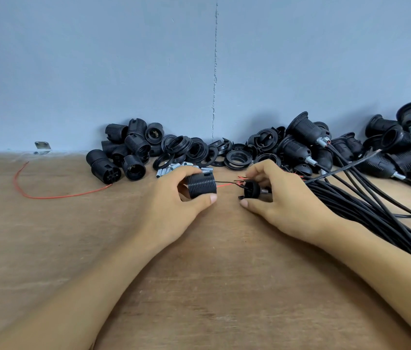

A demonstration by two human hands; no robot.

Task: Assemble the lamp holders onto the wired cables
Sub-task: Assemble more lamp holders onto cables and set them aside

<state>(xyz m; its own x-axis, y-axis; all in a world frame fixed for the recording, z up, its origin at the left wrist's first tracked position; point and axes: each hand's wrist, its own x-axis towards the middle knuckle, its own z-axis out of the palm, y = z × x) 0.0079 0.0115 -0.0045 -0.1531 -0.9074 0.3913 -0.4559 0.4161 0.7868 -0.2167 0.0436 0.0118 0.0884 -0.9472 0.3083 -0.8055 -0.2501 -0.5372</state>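
My left hand (174, 210) grips a black threaded lamp holder body (202, 186) lying sideways just above the wooden table (212, 286). My right hand (280, 198) pinches a black lamp holder cap (252, 190) that sits on the end of a black cable. Thin red and black wires (227, 183) run from the cap into the threaded body, with a short gap between the two parts. The cable behind the cap is hidden by my right hand.
A bundle of black cables (366, 205) lies to the right. Against the blue wall sit loose threaded bodies (123, 152), black rings (199, 150), small metal sleeves (171, 168) and assembled holders (389, 142). A loose red wire (47, 195) lies at left.
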